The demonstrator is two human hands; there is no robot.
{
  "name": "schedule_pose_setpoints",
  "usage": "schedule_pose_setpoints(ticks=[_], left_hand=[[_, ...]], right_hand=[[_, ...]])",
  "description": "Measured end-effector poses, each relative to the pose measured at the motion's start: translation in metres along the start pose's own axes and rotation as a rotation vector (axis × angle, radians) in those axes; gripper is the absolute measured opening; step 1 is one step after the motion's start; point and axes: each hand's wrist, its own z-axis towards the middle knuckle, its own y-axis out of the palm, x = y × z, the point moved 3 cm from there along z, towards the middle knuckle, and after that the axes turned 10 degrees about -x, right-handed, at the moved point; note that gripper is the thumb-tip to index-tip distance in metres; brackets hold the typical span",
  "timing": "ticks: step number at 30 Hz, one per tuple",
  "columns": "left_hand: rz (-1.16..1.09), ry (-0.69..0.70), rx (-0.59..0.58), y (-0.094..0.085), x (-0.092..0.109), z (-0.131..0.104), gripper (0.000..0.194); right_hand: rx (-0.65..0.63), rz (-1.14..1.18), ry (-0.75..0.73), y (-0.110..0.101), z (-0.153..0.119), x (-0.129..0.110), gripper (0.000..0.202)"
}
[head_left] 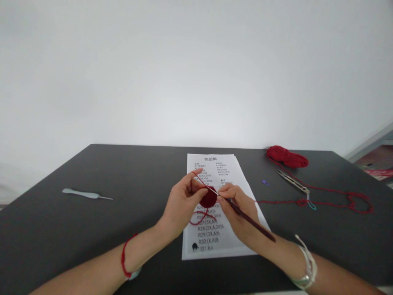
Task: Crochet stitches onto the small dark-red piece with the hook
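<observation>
Between thumb and fingers, my left hand (187, 194) pinches a small round piece of dark red crochet (208, 198). A strand of red yarn runs up over its raised index finger. In my right hand (236, 205) is a crochet hook (248, 220) with a dark brown handle, gripped like a pen. The hook's thin metal end meets the upper right edge of the crochet piece; its very tip is hard to make out. A loose red yarn tail (201, 217) curls below the piece, over a printed pattern sheet (221, 243).
A skein of red yarn (287, 157) lies at the back right, its strand looping across the dark table (147, 172). Near it are thread snips (293, 181) with a teal loop and a purple stitch marker (265, 182). A grey-handled crochet hook (87, 194) rests at left.
</observation>
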Motion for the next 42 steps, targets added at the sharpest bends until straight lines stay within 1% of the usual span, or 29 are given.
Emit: schedule_pose_setpoints(ticks=[3, 5, 7, 9, 10, 11, 14, 16, 17, 18, 19, 21, 23, 25, 28, 30, 32, 35, 38, 42], left_hand=[[0.199, 0.089, 0.013, -0.005, 0.003, 0.002, 0.029], [0.351, 0.153, 0.011, -0.006, 0.005, 0.002, 0.014], [0.452, 0.195, -0.004, -0.008, 0.006, 0.003, 0.007], [0.497, 0.195, -0.025, -0.009, 0.007, 0.003, 0.008], [0.507, 0.186, -0.032, -0.01, 0.007, 0.003, 0.008], [0.512, 0.176, -0.038, -0.01, 0.007, 0.004, 0.008], [0.498, 0.159, -0.05, -0.012, 0.007, 0.005, 0.007], [0.492, 0.164, -0.055, -0.013, 0.007, 0.005, 0.007], [0.495, 0.167, -0.053, -0.013, 0.008, 0.005, 0.008], [0.5, 0.168, -0.049, -0.014, 0.008, 0.005, 0.009], [0.504, 0.165, -0.045, -0.014, 0.009, 0.005, 0.01], [0.483, 0.146, -0.04, -0.014, 0.011, 0.005, 0.012], [0.41, 0.136, -0.05, -0.013, 0.012, 0.005, 0.014], [0.301, 0.133, -0.076, -0.011, 0.012, 0.005, 0.013], [0.141, 0.08, -0.124, -0.006, 0.006, 0.005, 0.009], [0.044, 0.017, -0.139, -0.002, 0.0, 0.003, 0.021], [-0.033, -0.021, -0.127, 0.001, -0.004, 0.001, 0.03], [-0.116, -0.034, -0.096, 0.004, -0.008, -0.002, 0.034], [-0.21, -0.07, -0.113, 0.006, -0.009, -0.003, 0.04], [-0.303, -0.165, -0.143, 0.008, -0.009, -0.003, 0.045]], right_hand=[[0.04, 0.268, 0.236, -0.002, 0.003, 0.003, 0.01], [0.05, 0.416, 0.339, -0.003, 0.006, 0.004, 0.013], [0.055, 0.515, 0.397, -0.003, 0.007, 0.007, 0.015], [0.032, 0.491, 0.411, -0.004, 0.007, 0.01, 0.015], [0.009, 0.423, 0.38, -0.005, 0.008, 0.01, 0.014], [-0.026, 0.327, 0.318, -0.007, 0.008, 0.008, 0.012], [-0.195, -0.002, 0.01, -0.012, 0.01, -0.004, 0.012], [-0.299, -0.139, -0.168, -0.014, 0.011, -0.011, 0.015], [-0.33, -0.169, -0.21, -0.015, 0.011, -0.013, 0.016], [-0.333, -0.168, -0.219, -0.016, 0.011, -0.013, 0.016], [-0.314, -0.137, -0.193, -0.017, 0.011, -0.011, 0.016], [-0.237, 0.011, -0.05, -0.021, 0.013, -0.003, 0.014], [-0.157, 0.254, 0.133, -0.022, 0.014, 0.007, 0.011], [-0.112, 0.531, 0.288, -0.019, 0.015, 0.015, 0.009], [-0.071, 0.873, 0.447, -0.01, 0.017, 0.017, 0.011], [-0.036, 1.015, 0.528, -0.003, 0.016, 0.016, 0.014], [0.018, 1.101, 0.575, 0.003, 0.014, 0.015, 0.016], [0.074, 1.144, 0.58, 0.006, 0.012, 0.015, 0.017], [0.068, 1.124, 0.565, 0.006, 0.012, 0.016, 0.018], [0.035, 1.074, 0.552, 0.004, 0.011, 0.015, 0.016]])
